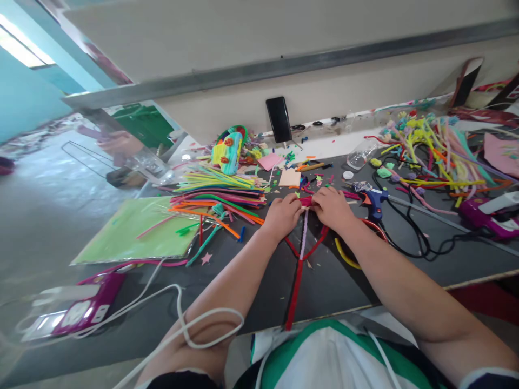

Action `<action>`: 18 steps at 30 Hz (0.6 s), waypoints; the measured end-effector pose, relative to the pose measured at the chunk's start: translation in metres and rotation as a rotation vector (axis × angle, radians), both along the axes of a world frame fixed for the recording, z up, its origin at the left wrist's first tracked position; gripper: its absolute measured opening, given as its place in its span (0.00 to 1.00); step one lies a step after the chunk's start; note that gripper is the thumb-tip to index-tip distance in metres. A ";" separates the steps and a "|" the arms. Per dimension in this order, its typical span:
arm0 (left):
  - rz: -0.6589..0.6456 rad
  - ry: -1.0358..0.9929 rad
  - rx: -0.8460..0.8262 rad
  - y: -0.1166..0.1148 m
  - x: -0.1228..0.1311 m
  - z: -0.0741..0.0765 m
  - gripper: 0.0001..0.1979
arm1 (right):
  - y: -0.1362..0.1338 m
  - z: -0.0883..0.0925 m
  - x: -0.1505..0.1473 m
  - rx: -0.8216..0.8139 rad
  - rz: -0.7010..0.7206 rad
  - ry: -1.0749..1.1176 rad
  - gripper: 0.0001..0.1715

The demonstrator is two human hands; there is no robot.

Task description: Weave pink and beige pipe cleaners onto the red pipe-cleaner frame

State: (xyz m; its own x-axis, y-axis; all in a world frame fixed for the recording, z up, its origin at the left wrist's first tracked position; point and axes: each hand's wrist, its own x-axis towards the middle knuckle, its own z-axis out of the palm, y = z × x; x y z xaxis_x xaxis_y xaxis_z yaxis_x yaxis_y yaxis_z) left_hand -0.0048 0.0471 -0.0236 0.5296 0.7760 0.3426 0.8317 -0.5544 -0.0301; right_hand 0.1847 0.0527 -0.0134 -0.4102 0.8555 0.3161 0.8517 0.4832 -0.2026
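Purple object (110,289) bears blurred markings; left hand (283,217) and right hand (333,208) pinch red stems (306,201).

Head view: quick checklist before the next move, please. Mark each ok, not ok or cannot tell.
1. Left hand and right hand both at the pink-red piece: ok.
2. Lilac strip runs down from the hands to the thick red strip: ok.
3. Grip on the pink-red piece secure: cannot tell, the hands cover much of it.
4. Blue glue gun lying on the table, beyond the right forearm: ok.
5. Glue gun hot: cannot tell.
6. White cable clear of the left forearm in view: not ok, it crosses in front; contact unclear.
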 end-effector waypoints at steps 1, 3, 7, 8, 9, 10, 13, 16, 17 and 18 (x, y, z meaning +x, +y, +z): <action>0.004 0.004 0.001 0.000 0.000 0.000 0.11 | -0.001 0.000 -0.001 0.006 -0.002 -0.008 0.08; 0.018 0.011 0.001 0.000 0.001 -0.001 0.12 | -0.002 0.000 -0.002 0.000 -0.012 -0.016 0.07; 0.047 0.014 -0.010 -0.001 0.003 -0.001 0.12 | 0.000 -0.003 -0.003 -0.031 -0.043 -0.005 0.06; 0.052 0.014 -0.015 -0.001 0.004 -0.001 0.12 | 0.000 -0.004 -0.004 -0.036 -0.050 0.004 0.06; 0.056 0.013 -0.019 -0.002 0.004 -0.001 0.12 | 0.000 -0.005 -0.004 -0.040 -0.055 0.014 0.06; 0.060 0.012 -0.024 -0.002 0.005 -0.001 0.12 | 0.000 -0.005 -0.005 -0.043 -0.060 0.023 0.05; 0.072 0.006 -0.038 -0.002 0.005 -0.001 0.11 | -0.001 -0.005 -0.006 -0.056 -0.073 0.019 0.06; 0.079 -0.001 -0.044 -0.003 0.006 -0.001 0.11 | -0.002 -0.004 -0.008 -0.072 -0.077 -0.020 0.09; 0.078 -0.001 -0.044 -0.003 0.006 -0.001 0.10 | -0.003 -0.005 -0.008 -0.072 -0.076 -0.034 0.10; 0.076 0.000 -0.044 -0.003 0.006 -0.001 0.10 | -0.003 -0.005 -0.009 -0.071 -0.076 -0.045 0.11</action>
